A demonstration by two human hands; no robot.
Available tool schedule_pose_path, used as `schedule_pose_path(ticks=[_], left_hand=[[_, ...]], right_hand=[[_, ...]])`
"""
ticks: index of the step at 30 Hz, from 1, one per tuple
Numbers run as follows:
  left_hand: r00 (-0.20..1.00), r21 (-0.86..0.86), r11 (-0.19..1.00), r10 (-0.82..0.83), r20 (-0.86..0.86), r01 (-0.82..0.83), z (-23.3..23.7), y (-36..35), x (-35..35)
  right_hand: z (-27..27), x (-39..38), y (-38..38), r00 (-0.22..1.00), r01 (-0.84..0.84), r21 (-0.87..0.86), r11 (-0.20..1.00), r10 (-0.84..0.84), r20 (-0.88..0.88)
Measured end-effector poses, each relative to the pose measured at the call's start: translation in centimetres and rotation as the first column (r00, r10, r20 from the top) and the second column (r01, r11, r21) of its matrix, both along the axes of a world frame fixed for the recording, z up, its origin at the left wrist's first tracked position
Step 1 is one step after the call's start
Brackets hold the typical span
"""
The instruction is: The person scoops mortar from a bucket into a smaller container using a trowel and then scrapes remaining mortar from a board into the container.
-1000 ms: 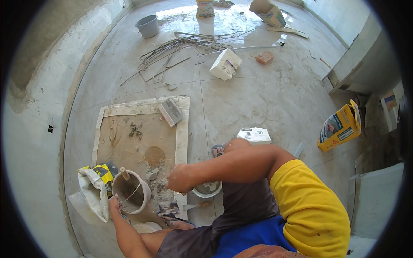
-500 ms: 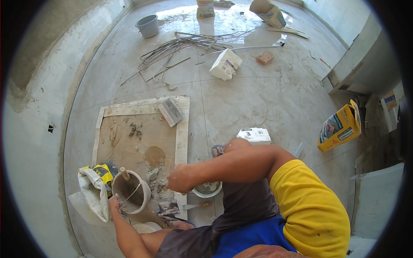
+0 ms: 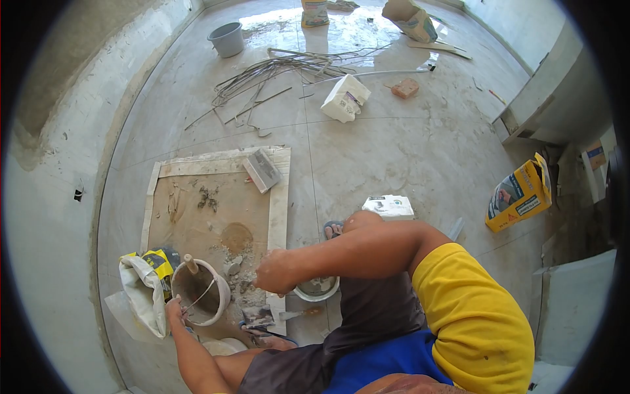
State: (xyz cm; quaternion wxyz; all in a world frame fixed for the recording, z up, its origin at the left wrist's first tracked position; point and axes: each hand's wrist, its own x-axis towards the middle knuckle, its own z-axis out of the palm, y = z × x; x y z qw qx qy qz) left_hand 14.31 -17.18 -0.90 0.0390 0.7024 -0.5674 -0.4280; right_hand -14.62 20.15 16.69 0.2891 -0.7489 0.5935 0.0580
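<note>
My left hand is closed at the near left side of a mortar-smeared bucket, where its thin wire handle meets the wall. A round wooden handle sticks up out of this bucket. My right hand is a fist above the board's right edge; whatever it may hold is hidden. Just below that fist lies a flat-bladed trowel. Partly behind my right forearm is a round tub with grey material in it. Broken grey lumps lie between the bucket and my right hand.
A brown board with pale edging carries a clear plastic box. An opened sack leans by the bucket. Farther off are bent metal rods, a grey bucket, a brick and a yellow bag.
</note>
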Motion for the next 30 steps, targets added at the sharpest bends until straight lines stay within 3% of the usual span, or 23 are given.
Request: schedule_pose_path(ticks=[30], left_hand=[[1.000, -0.012, 0.999, 0.030, -0.005, -0.030, -0.41, -0.26, 0.03]], right_hand=[[-0.22, 0.03, -0.10, 1.000, 0.002, 0.010, 1.000, -0.002, -0.002]])
